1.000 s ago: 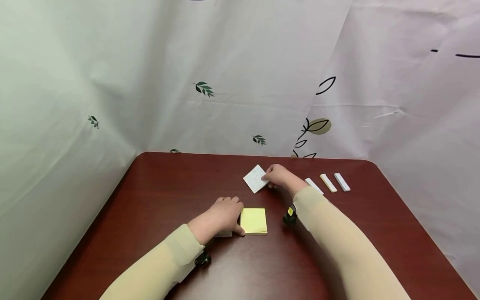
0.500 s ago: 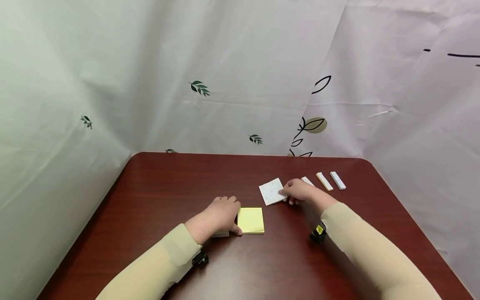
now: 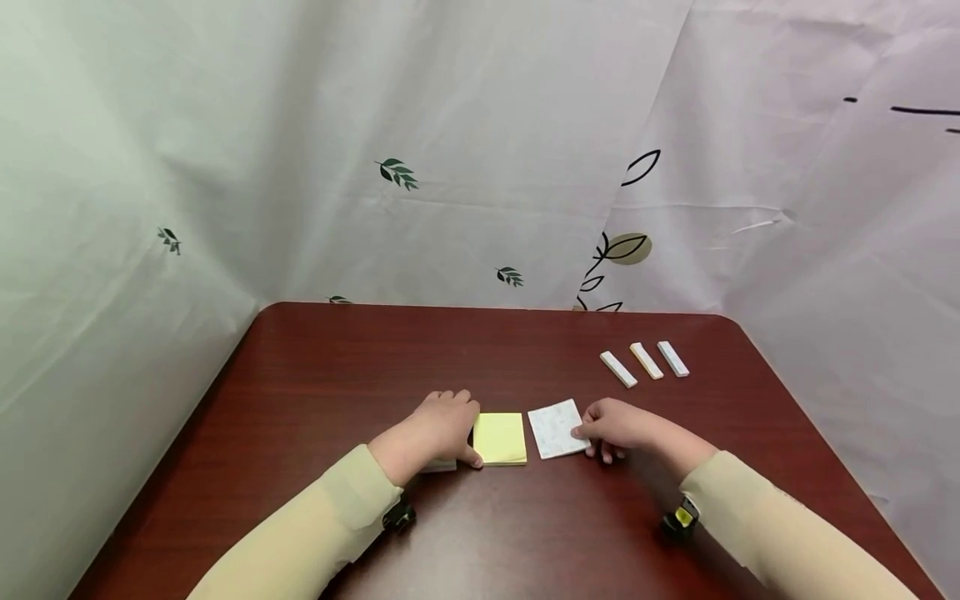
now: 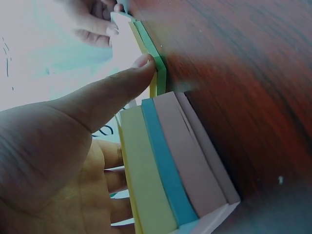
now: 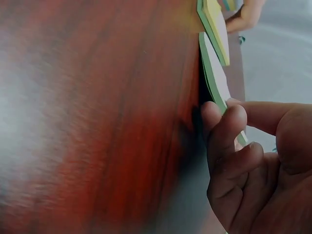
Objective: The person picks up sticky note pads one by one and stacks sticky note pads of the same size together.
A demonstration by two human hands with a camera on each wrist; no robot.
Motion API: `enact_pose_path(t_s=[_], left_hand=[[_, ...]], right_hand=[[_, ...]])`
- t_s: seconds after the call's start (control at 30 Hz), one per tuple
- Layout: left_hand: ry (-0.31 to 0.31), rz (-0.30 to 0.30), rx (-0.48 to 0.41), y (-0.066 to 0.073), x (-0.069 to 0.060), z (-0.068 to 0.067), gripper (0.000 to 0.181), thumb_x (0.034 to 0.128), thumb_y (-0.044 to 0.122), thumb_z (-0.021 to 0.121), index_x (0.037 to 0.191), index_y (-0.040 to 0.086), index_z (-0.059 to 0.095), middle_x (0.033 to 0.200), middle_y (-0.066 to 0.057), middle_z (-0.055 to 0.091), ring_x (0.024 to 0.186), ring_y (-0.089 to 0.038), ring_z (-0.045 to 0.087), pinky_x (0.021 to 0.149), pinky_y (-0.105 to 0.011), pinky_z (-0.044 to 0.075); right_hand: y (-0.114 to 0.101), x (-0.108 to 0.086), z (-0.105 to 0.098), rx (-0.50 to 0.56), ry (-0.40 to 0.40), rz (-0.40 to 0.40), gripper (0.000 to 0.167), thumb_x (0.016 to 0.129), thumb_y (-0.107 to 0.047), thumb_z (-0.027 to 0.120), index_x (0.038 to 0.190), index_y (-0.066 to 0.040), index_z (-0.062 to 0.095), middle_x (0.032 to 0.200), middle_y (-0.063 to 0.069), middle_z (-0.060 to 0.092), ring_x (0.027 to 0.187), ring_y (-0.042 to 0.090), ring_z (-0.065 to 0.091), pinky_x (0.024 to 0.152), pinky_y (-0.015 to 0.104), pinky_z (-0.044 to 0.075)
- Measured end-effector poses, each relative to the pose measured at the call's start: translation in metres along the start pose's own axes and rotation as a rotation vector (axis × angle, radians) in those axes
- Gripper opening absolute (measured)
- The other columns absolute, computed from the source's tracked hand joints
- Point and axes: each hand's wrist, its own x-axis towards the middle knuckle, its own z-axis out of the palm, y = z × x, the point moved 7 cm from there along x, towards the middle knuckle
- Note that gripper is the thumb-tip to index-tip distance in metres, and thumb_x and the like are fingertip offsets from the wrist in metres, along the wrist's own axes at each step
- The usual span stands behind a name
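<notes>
My right hand [image 3: 617, 423] pinches a square sticky note pad [image 3: 555, 429] at its right edge, thumb on top. The pad has a white patterned top and, in the right wrist view, green sides [image 5: 213, 73]. To its left, a small gap away, lies a yellow-topped sticky note pad [image 3: 500, 438]. My left hand [image 3: 441, 427] rests over a taller stack of pastel yellow, blue and pink sticky note pads [image 4: 170, 161]. Its straight thumb touches the yellow pad's near left corner; its other fingers reach over the stack's far side, partly hidden.
Three narrow pale strips [image 3: 647, 361] lie side by side at the back right of the dark red-brown table [image 3: 360, 350]. A pale curtain [image 3: 450, 150] with leaf prints hangs behind the table and along both sides.
My right hand has drawn the white-topped pad nearer and to the right, turning it almost square beside the yellow pad. The left hand has stayed in place. The view has shifted slightly.
</notes>
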Motion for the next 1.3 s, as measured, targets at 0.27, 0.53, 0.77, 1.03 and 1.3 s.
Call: enact_pose_path(t_s=[0.27, 0.53, 0.77, 1.03, 1.3], left_hand=[[-0.011, -0.013, -0.013, -0.002, 0.000, 0.001, 0.073, 0.0728, 0.062, 0.080, 0.122, 0.010, 0.062, 0.108, -0.004, 0.055, 0.100, -0.026, 0.055, 0.095, -0.044, 0.043], [-0.013, -0.017, -0.023, -0.005, 0.001, -0.002, 0.072, 0.0735, 0.061, 0.079, 0.121, 0.011, 0.061, 0.109, -0.004, 0.055, 0.100, -0.027, 0.054, 0.096, -0.045, 0.042], [-0.025, -0.024, -0.023, -0.006, 0.001, -0.001, 0.074, 0.0734, 0.062, 0.079, 0.123, 0.011, 0.061, 0.112, -0.005, 0.055, 0.104, -0.028, 0.055, 0.098, -0.046, 0.042], [-0.035, -0.021, -0.021, -0.004, 0.001, 0.001, 0.074, 0.0738, 0.062, 0.079, 0.124, 0.011, 0.060, 0.111, -0.005, 0.055, 0.101, -0.027, 0.054, 0.096, -0.045, 0.042], [-0.037, -0.017, -0.009, 0.000, 0.002, 0.002, 0.075, 0.0734, 0.062, 0.079, 0.125, 0.011, 0.060, 0.112, -0.005, 0.055, 0.103, -0.027, 0.054, 0.097, -0.045, 0.042]], right_hand=[[0.001, -0.007, 0.008, -0.046, 0.013, -0.008, 0.031, 0.094, -0.026, 0.067, 0.072, -0.005, 0.058, 0.063, 0.005, 0.064, 0.043, 0.012, 0.054, 0.041, 0.024, 0.040], [-0.001, -0.002, 0.002, -0.159, 0.081, -0.011, 0.034, 0.091, -0.028, 0.070, 0.067, -0.008, 0.057, 0.054, 0.005, 0.057, 0.041, 0.014, 0.051, 0.043, 0.027, 0.040], [-0.009, -0.004, 0.001, -0.240, 0.106, -0.041, 0.033, 0.089, -0.029, 0.073, 0.069, -0.009, 0.056, 0.052, 0.002, 0.053, 0.041, 0.013, 0.047, 0.045, 0.028, 0.039], [-0.019, -0.003, -0.005, -0.341, 0.246, -0.025, 0.032, 0.086, -0.035, 0.072, 0.074, -0.011, 0.054, 0.060, 0.000, 0.052, 0.051, 0.013, 0.048, 0.052, 0.029, 0.038], [-0.049, 0.004, 0.007, -0.546, 0.362, 0.009, 0.060, 0.085, -0.055, 0.069, 0.107, -0.001, 0.059, 0.099, 0.013, 0.062, 0.080, 0.026, 0.063, 0.068, 0.042, 0.050]])
